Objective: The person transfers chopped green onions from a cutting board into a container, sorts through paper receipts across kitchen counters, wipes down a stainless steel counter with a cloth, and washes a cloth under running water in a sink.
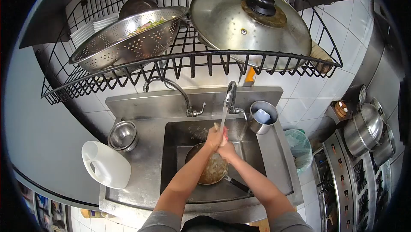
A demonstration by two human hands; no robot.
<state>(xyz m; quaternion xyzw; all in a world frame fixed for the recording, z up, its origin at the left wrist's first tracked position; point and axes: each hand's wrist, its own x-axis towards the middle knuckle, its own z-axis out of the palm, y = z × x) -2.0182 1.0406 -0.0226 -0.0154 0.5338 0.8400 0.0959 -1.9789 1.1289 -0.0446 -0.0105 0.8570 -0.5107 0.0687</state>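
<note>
Both hands are pressed together under the stream from the running faucet [230, 95], above the sink [171, 159]. My left hand [214, 138] is closed near the water, with a small pinkish-red patch beside its fingers that I cannot make out. My right hand [227, 150] touches it from just below, its fingers curled and partly hidden. Beneath the hands lies a frying pan [212, 171] holding cloudy water, partly covered by my left forearm. Its black handle [238, 184] points to the lower right.
A white plastic jug [112, 168] and steel bowls [123, 135] stand left of the sink. On the right is a steel pot [263, 118] with a blue item. A wire rack [192, 56] overhead bears a colander [128, 39] and large lid [252, 31]. A stove [342, 180] stands right.
</note>
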